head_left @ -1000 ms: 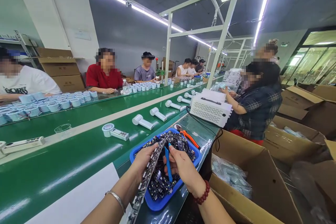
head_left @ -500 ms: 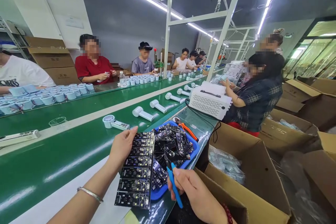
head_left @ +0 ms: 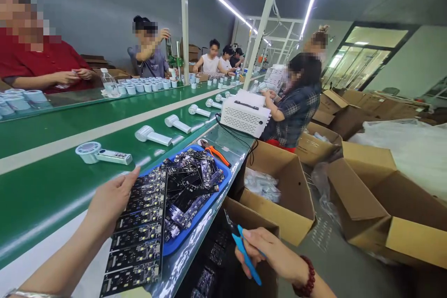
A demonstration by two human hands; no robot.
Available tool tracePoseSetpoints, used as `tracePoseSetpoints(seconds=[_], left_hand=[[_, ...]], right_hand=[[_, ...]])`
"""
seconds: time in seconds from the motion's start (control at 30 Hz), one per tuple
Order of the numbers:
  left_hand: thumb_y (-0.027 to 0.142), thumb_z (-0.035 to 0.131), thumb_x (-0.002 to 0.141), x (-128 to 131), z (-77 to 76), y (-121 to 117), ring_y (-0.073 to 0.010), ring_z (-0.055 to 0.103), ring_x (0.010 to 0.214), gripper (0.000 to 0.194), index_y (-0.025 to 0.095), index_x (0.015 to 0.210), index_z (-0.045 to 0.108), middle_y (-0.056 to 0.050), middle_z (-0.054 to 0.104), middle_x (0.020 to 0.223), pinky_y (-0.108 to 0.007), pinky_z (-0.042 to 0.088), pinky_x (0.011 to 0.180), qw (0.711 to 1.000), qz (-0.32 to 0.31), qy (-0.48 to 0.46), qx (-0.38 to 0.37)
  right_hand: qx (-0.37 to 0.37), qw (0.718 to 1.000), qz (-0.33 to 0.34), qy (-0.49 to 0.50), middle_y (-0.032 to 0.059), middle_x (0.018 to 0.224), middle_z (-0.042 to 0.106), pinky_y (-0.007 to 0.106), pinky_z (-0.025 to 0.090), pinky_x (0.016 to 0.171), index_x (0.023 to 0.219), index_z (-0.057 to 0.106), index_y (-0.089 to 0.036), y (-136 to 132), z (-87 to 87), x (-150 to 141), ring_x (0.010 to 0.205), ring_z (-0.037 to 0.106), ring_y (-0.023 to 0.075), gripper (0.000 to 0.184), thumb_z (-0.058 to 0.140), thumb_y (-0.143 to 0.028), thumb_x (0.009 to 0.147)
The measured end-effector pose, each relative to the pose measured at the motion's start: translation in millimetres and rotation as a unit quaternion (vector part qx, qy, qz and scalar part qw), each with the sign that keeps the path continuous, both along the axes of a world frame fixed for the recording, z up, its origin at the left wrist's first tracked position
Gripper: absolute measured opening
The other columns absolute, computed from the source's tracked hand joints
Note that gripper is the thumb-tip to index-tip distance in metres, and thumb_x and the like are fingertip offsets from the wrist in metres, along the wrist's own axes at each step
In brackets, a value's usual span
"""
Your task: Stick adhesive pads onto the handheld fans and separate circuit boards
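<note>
My left hand (head_left: 111, 202) grips the upper left edge of a black circuit board panel (head_left: 138, 233), made of several joined strips. The panel is tilted and overlaps the left side of a blue tray (head_left: 219, 190) on the bench. Loose small circuit boards (head_left: 188, 181) are heaped in that tray. Closed around blue-handled pliers (head_left: 247, 255), my right hand (head_left: 267, 251) is to the right of the tray, beyond the bench edge. The pliers' thin dark nose points up and left, apart from the panel. Orange-handled cutters (head_left: 217, 152) rest at the tray's far corner.
White handheld fans (head_left: 153, 136) lie along the green conveyor (head_left: 52, 186). A white machine (head_left: 244, 118) with a black cable stands on the bench. Cardboard boxes (head_left: 286, 195) crowd the right side, below bench height. Several people sit across the belt; a person in plaid (head_left: 296, 102) works ahead.
My view has turned to the right. My right hand has carried the pliers away from the tray, past the bench edge. Across the belt, a person in grey has raised an arm.
</note>
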State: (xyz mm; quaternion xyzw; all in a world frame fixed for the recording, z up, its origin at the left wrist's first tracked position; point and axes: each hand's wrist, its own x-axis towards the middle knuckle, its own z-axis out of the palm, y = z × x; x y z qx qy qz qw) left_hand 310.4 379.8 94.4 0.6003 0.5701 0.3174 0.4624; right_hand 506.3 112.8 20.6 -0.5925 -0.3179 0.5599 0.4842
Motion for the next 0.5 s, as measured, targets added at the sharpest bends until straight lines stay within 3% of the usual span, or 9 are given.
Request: tracePoseSetpoints(seconds=[0.1, 0.2, 0.33, 0.4, 0.5], left_hand=[[0.046, 0.068, 0.076, 1.1, 3.7, -8.0, -0.0256, 0.063, 0.075, 0.026, 0.022, 0.068, 0.067, -0.003, 0.069, 0.059, -0.031, 0.046, 0.064, 0.997, 0.016, -0.02, -0.068], [0.043, 0.064, 0.082, 2.7, 8.0, -15.0, -0.0235, 0.064, 0.07, 0.023, 0.022, 0.073, 0.067, 0.0, 0.067, 0.055, -0.03, 0.047, 0.065, 0.989, 0.026, -0.063, -0.131], [0.042, 0.064, 0.083, 1.6, 7.4, -17.5, -0.0228, 0.063, 0.064, 0.022, 0.022, 0.074, 0.067, 0.0, 0.065, 0.052, -0.03, 0.048, 0.06, 0.985, 0.036, -0.075, -0.149], [0.041, 0.064, 0.082, -1.5, 4.1, -16.7, -0.022, 0.062, 0.061, 0.022, 0.022, 0.072, 0.067, 0.0, 0.065, 0.052, -0.03, 0.048, 0.058, 0.987, 0.033, -0.07, -0.14], [0.049, 0.066, 0.076, -6.8, -3.5, -15.7, -0.0227, 0.061, 0.058, 0.032, 0.02, 0.063, 0.065, -0.002, 0.065, 0.051, -0.031, 0.047, 0.053, 0.998, 0.015, -0.028, -0.057]], right_hand=[[-0.107, 0.994, 0.004, -0.011, 0.0008, 0.061, 0.06, 0.021, 0.04, 0.045, 0.051, 0.038, -0.021, -24.9, -26.2, 21.8, 0.046, 0.057, 0.0097, 0.069, 0.056, -0.084, 0.073], [-0.229, 0.973, -0.01, -0.023, -0.0036, 0.054, 0.056, 0.022, 0.041, 0.043, 0.055, 0.046, -0.019, -33.8, -61.9, 38.1, 0.041, 0.053, 0.0089, 0.061, 0.056, -0.07, 0.087], [-0.34, 0.94, -0.014, -0.008, -0.0013, 0.079, 0.067, 0.028, 0.055, 0.059, 0.093, 0.065, -0.015, -30.3, -101.5, 45.3, 0.061, 0.063, 0.0116, 0.032, 0.057, -0.045, 0.099], [-0.358, 0.933, -0.014, -0.001, 0.0002, 0.086, 0.068, 0.029, 0.056, 0.062, 0.101, 0.065, -0.015, -28.4, -109.4, 45.9, 0.066, 0.065, 0.0127, 0.03, 0.058, -0.044, 0.099], [-0.336, 0.942, -0.02, -0.001, -0.0012, 0.073, 0.064, 0.028, 0.052, 0.056, 0.084, 0.062, -0.016, -25.4, -101.2, 44.7, 0.058, 0.062, 0.0123, 0.043, 0.052, -0.055, 0.099]])
